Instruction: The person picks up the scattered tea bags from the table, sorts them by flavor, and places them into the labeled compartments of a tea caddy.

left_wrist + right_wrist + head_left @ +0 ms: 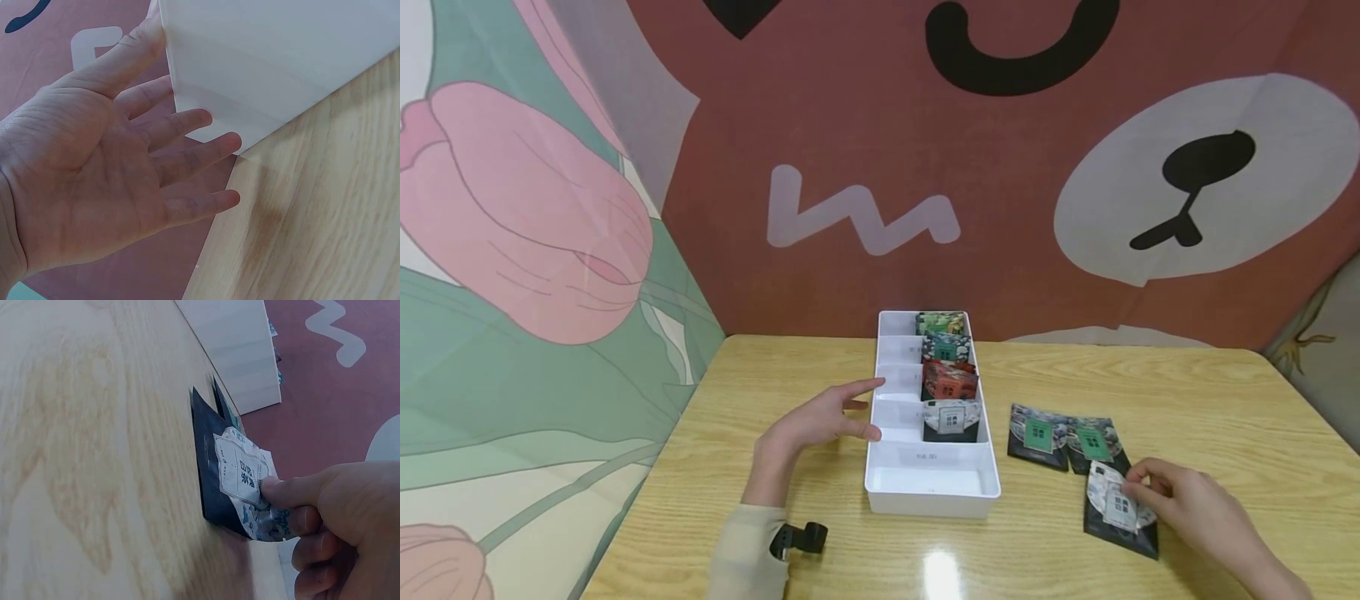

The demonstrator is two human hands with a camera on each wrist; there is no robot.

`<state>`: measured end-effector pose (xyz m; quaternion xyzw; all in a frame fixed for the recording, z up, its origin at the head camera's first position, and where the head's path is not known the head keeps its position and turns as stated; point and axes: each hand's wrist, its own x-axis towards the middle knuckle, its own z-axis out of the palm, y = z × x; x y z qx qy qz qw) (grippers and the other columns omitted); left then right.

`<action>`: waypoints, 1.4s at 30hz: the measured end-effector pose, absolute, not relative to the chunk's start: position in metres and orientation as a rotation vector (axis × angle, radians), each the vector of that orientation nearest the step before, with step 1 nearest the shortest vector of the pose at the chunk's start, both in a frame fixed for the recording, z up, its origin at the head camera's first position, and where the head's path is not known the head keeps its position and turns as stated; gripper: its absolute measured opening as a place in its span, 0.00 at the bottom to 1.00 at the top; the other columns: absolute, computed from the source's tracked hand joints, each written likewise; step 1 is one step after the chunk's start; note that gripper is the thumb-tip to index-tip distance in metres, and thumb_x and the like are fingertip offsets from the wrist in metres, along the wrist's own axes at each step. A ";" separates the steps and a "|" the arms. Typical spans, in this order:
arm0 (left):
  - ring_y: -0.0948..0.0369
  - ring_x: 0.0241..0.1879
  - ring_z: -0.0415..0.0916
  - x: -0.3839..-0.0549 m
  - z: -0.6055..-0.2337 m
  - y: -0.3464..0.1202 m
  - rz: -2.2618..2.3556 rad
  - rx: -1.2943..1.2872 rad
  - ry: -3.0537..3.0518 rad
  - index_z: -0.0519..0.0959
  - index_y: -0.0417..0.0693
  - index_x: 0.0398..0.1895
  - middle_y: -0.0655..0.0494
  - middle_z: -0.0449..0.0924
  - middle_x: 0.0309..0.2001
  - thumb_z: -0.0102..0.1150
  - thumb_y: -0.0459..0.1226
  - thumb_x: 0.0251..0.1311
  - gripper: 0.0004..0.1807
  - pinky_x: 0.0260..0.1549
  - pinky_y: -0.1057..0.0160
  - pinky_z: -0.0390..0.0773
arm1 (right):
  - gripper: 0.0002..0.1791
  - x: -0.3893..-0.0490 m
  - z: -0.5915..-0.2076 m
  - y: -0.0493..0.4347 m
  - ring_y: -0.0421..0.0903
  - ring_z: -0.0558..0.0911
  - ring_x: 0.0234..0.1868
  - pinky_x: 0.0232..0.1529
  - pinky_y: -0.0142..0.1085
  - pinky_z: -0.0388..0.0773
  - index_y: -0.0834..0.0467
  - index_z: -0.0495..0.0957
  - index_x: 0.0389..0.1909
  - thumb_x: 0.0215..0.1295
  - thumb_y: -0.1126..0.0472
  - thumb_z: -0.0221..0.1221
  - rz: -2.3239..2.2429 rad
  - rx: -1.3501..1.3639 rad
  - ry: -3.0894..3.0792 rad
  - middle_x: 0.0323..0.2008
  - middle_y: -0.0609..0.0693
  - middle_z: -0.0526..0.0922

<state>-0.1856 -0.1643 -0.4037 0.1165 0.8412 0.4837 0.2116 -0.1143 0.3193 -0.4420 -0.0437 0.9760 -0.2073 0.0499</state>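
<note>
My right hand (1187,500) pinches the edge of a black-and-white sachet (1118,510) with a white label, thumb on its printed face. In the right wrist view the sachet (234,472) bends up from the wooden table at the pinched side. Two dark sachets with green labels lie just beyond it, one on the left (1037,437) and one on the right (1093,443). My left hand (820,421) is at the left side of a long white divided box (932,504), fingers extended, thumb and index finger at its rim. In the left wrist view the other fingers spread loosely beside the box wall (269,69).
Inside the box, sachets stand in separate compartments: green (942,323), dark with a green label (946,347), red (950,382) and white-and-black (952,421). The nearest compartment shows its bare floor. A cartoon-printed cloth (865,292) rises behind the table (820,533).
</note>
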 end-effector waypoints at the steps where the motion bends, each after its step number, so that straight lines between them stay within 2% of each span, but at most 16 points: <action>1: 0.46 0.71 0.64 -0.186 -0.404 -0.164 1.343 0.326 2.337 0.62 0.61 0.76 0.54 0.61 0.75 0.73 0.43 0.55 0.45 0.66 0.43 0.67 | 0.10 -0.114 -0.441 0.318 0.36 0.61 0.17 0.19 0.31 0.55 0.48 0.81 0.37 0.70 0.46 0.59 -0.631 -0.139 2.979 0.17 0.43 0.68; 9: 0.46 0.72 0.64 -0.186 -0.403 -0.165 1.352 0.334 2.328 0.62 0.61 0.76 0.53 0.61 0.76 0.73 0.43 0.55 0.45 0.66 0.43 0.67 | 0.10 -0.114 -0.430 0.311 0.35 0.60 0.16 0.19 0.31 0.54 0.45 0.81 0.37 0.73 0.46 0.56 -0.667 -0.219 3.070 0.16 0.41 0.67; 16: 0.46 0.72 0.64 -0.185 -0.403 -0.165 1.344 0.330 2.337 0.62 0.61 0.75 0.54 0.60 0.76 0.73 0.43 0.55 0.44 0.66 0.43 0.67 | 0.02 -0.117 -0.424 0.303 0.32 0.57 0.15 0.17 0.30 0.52 0.44 0.81 0.36 0.69 0.53 0.61 -0.772 -0.387 3.240 0.14 0.37 0.63; 20: 0.46 0.72 0.64 -0.186 -0.405 -0.166 1.344 0.339 2.337 0.62 0.61 0.76 0.55 0.60 0.76 0.73 0.43 0.55 0.45 0.66 0.43 0.67 | 0.01 -0.119 -0.418 0.299 0.30 0.56 0.15 0.17 0.29 0.51 0.45 0.82 0.36 0.68 0.55 0.62 -0.800 -0.473 3.306 0.14 0.36 0.61; 30: 0.46 0.72 0.64 -0.186 -0.404 -0.165 1.342 0.337 2.336 0.62 0.61 0.75 0.54 0.60 0.76 0.73 0.43 0.55 0.45 0.66 0.43 0.67 | 0.08 -0.126 -0.402 0.283 0.29 0.56 0.15 0.18 0.27 0.51 0.40 0.81 0.34 0.63 0.59 0.67 -0.836 -0.652 3.372 0.15 0.34 0.60; 42: 0.46 0.72 0.64 -0.186 -0.404 -0.165 1.330 0.332 2.348 0.62 0.61 0.75 0.54 0.60 0.76 0.74 0.44 0.54 0.45 0.66 0.43 0.67 | 0.08 -0.140 -0.384 0.254 0.29 0.55 0.15 0.17 0.27 0.51 0.44 0.84 0.35 0.59 0.62 0.69 -0.945 -0.779 3.392 0.14 0.34 0.61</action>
